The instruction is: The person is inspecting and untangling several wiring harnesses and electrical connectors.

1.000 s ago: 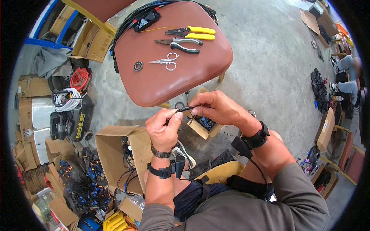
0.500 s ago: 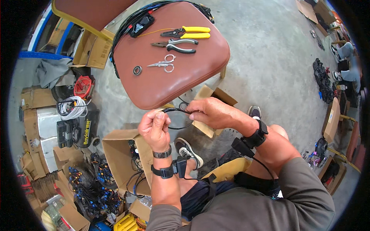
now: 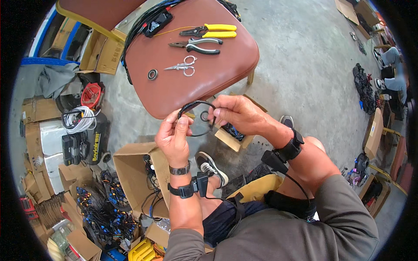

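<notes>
A black cable, bent into a loop, is held between my two hands just off the chair's front edge. My left hand pinches the loop's left side between thumb and fingers. On its right side, the closed fingers of my right hand grip the same cable. A small dark ring shows inside the loop, close to my right fingertips; whether it is attached cannot be made out. On the brown chair seat lie yellow-handled wire strippers, grey-and-black pliers, silver scissors and a black tape roll.
A black cable bundle hangs along the seat's left edge beside a black device. Below my hands stands a small open carton. At my left are a larger carton and a heap of wire harnesses.
My right hand has risen slightly, and the cable loop is now more upright and wider between my hands. My view has shifted a little.
</notes>
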The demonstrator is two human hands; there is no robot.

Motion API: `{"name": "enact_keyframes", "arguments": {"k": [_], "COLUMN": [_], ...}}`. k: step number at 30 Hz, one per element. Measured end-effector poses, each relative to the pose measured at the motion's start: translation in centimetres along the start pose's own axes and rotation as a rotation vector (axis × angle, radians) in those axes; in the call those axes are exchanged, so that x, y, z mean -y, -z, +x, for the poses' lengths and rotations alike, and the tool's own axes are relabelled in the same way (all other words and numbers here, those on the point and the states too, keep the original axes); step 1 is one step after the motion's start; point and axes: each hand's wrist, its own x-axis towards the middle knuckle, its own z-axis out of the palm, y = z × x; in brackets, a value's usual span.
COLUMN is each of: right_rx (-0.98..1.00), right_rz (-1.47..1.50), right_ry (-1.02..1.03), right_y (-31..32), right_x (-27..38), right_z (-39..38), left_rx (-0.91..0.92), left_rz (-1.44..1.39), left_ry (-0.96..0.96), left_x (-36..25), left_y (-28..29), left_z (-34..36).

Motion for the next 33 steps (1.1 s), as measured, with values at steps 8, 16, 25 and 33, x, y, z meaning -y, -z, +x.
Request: {"name": "enact_keyframes", "arguments": {"k": [8, 16, 25, 33], "right_rx": [-0.031, 0.014, 0.068, 0.019], "right_rz": [0.136, 0.277, 0.261, 0.147], "right_ry": [-0.08, -0.136, -0.142, -0.119], "right_y": [1.0, 1.4, 1.3, 1.4], "right_x": [0.9, 1.6, 1.3, 0.9], "right_z": [0.1, -0.4, -0.6, -0.4], "left_rx": [-0.006, 0.066, 0.165, 0.322], "left_rz": [0.111, 0.03, -0.055, -0.171], "left_ry": [0.005, 0.102, 0.145, 0.159], "left_x": [0.6, 0.6, 0.7, 0.6], "left_y": [0.2, -0.1, -0.6, -1.7], "left_z": [0.2, 0.3, 0.0, -0.7]}}
